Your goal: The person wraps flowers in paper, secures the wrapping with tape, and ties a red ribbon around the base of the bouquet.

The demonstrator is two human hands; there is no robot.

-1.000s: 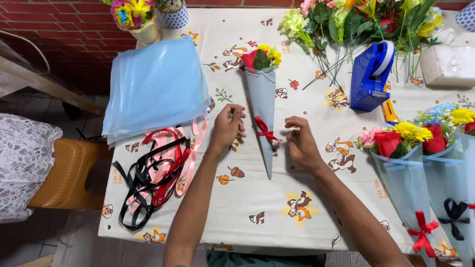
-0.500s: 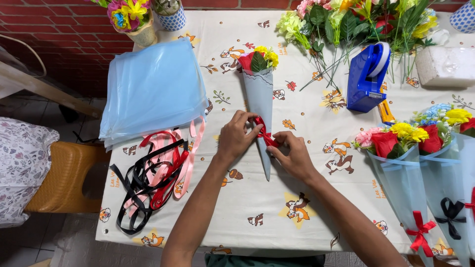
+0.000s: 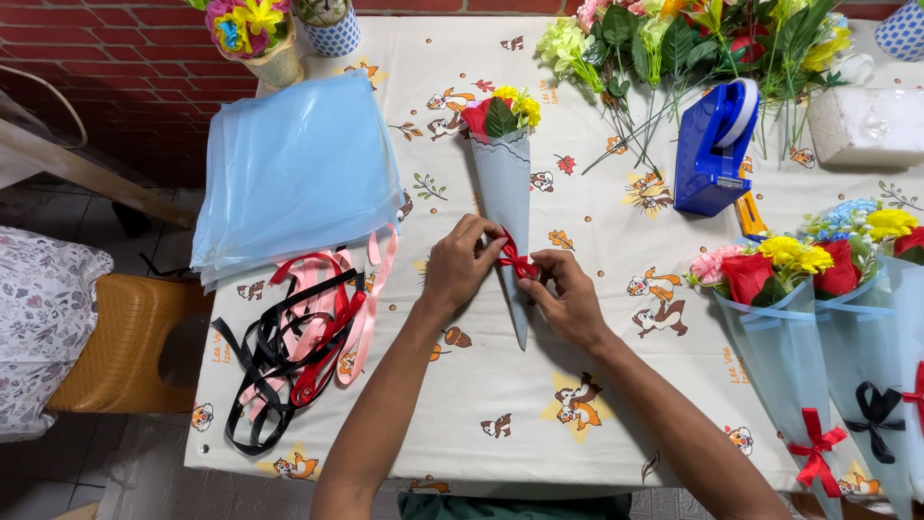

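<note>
Both hands are pinched shut on the red ribbon (image 3: 517, 262): left hand (image 3: 460, 266), right hand (image 3: 568, 300). It's wrapped around the blue cone bouquet (image 3: 504, 183) lying mid-surface (image 3: 597, 385), ribbon pile (image 3: 308, 337) just left.

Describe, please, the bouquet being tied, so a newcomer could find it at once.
On the cartoon-print tablecloth, look at the middle, between the blue film stack and the blue tape dispenser. There lies one small cone bouquet, apart from the finished ones, both hands on its red ribbon.
</note>
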